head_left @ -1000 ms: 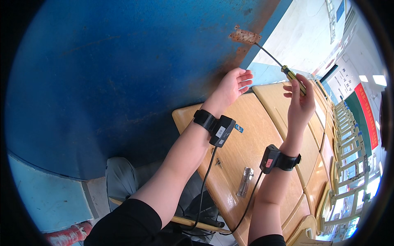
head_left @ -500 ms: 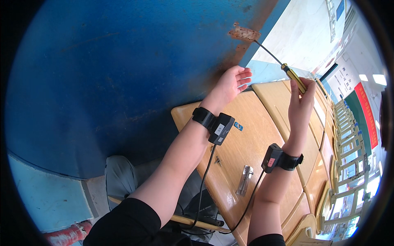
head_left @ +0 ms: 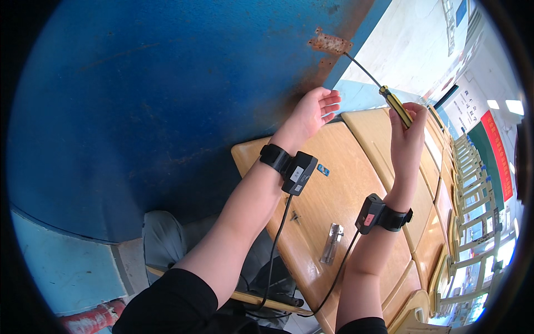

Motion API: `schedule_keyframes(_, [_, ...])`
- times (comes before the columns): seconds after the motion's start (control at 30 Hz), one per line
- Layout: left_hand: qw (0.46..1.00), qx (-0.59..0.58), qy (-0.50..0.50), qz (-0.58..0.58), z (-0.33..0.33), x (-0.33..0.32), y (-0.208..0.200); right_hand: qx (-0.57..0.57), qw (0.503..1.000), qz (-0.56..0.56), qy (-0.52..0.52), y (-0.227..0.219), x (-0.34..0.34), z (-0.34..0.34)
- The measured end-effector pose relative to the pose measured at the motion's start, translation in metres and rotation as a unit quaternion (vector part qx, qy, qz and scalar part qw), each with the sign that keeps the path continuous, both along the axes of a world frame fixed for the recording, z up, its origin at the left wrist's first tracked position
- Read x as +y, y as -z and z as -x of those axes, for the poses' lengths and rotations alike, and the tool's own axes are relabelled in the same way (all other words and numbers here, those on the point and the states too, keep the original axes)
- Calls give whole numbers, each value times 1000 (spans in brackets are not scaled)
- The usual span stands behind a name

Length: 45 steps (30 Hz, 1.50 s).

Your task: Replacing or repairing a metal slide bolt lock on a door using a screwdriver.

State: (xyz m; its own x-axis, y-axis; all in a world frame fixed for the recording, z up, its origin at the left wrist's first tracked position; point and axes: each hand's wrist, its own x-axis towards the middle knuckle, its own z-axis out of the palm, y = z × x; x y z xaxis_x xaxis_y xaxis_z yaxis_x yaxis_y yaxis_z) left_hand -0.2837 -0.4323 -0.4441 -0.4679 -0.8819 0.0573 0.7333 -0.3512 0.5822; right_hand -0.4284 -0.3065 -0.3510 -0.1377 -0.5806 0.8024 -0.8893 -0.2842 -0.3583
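We see a bright, daylit scene: light pours in from the windows (head_left: 473,261) beyond the worktop's (head_left: 334,200) far right edge, and they wash out to white. The worktop shines softly under it. Focus is sharp mid-frame. Straight lines bow toward the rim, which falls into a black fisheye ring.

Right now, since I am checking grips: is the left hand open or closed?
Open: the left hand is empty, fingers spread near the blue panel, while the right hand grips the screwdriver.
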Motion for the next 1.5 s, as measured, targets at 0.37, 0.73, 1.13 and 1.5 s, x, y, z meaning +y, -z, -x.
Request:
schedule_keyframes(0.37, [1000,9,-2,-2,0,-2,1,-25,992,122,20,3,-9,-5])
schedule_keyframes(0.73, [1000,9,-5,-2,-1,0,1,-41,997,33,-49,4,-8,-8])
schedule_keyframes(1.13, [1000,12,-2,-2,3,-1,1,-49,988,-39,142,1,-10,-12])
schedule_keyframes(1.5, [1000,7,-1,-13,2,-3,3,-2,997,-3,73,-2,-1,-12])
